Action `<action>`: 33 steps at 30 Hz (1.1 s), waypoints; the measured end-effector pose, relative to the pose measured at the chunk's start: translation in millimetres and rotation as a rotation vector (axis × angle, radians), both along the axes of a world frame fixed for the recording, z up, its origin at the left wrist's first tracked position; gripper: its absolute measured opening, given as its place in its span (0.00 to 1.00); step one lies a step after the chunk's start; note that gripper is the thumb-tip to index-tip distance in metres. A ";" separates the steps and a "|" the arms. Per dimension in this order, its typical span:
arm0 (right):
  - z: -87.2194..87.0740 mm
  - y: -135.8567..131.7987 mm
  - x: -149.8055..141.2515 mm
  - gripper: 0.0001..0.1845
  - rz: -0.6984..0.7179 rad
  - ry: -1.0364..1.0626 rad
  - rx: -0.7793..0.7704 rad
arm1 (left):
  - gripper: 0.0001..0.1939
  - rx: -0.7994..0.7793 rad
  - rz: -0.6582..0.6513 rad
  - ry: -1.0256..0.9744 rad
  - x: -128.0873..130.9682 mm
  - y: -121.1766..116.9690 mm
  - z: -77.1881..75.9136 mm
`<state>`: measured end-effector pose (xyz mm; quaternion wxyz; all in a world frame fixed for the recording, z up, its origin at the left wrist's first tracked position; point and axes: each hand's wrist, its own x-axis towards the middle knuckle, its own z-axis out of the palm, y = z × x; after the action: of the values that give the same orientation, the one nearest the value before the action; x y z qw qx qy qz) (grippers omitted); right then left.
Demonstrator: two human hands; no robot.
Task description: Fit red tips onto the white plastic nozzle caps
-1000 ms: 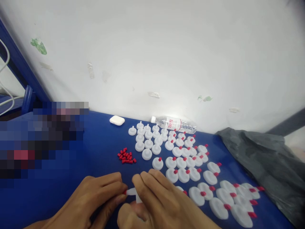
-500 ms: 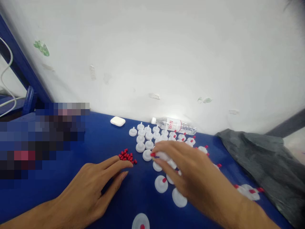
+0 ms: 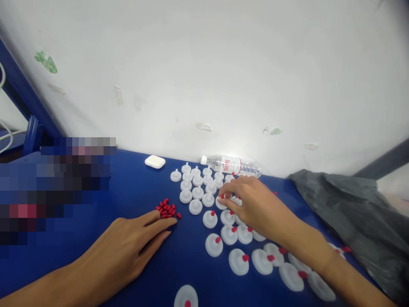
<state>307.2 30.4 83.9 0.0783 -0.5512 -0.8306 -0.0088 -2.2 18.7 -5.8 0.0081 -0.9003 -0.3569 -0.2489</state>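
My left hand [image 3: 128, 245] lies on the blue table with its fingers stretched out and holds nothing. Its fingertips are beside a small pile of red caps [image 3: 168, 209]. My right hand [image 3: 255, 204] pinches a red cap [image 3: 222, 197] between thumb and fingers, at the nozzle of a round white plastic disc [image 3: 220, 204]. Around it stand several similar white discs: those at the back left, like one disc [image 3: 195, 207], have bare nozzles. Discs nearer me and to the right, such as a capped disc [image 3: 214, 245], carry red caps. My right forearm covers some of them.
A clear plastic bottle [image 3: 231, 165] lies along the white wall behind the discs. To its left is a small white case [image 3: 155, 161]. Dark grey sheeting [image 3: 341, 204] drapes over the table's right side. A blurred-out area [image 3: 64, 183] covers the far left.
My right hand has moved right and slightly up to another disc, with a red cap in its pinch. A front disc shows a red cap. My left hand has hardly moved.
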 end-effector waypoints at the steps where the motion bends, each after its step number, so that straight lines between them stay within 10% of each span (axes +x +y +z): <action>1: -0.9 0.9 0.0 0.02 -0.002 -0.005 -0.012 | 0.19 -0.004 -0.007 -0.010 -0.2 0.4 -0.4; 14: -17.3 -3.5 2.6 0.16 0.328 0.042 0.057 | 0.09 -0.298 0.082 -0.189 4.0 -10.2 12.8; 22: -12.4 -11.7 -3.1 0.07 0.358 0.238 0.322 | 0.07 -0.177 -0.018 -0.340 3.6 -12.6 10.5; 33: -16.2 -44.0 -44.3 0.08 0.579 0.110 0.246 | 0.12 -0.151 -0.057 -0.350 2.7 -19.6 8.3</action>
<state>262.9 -13.6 67.6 0.1884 -0.2782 -0.9402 -0.0565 0.6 -0.9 2.5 -0.1286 -0.8511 -0.3449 -0.3744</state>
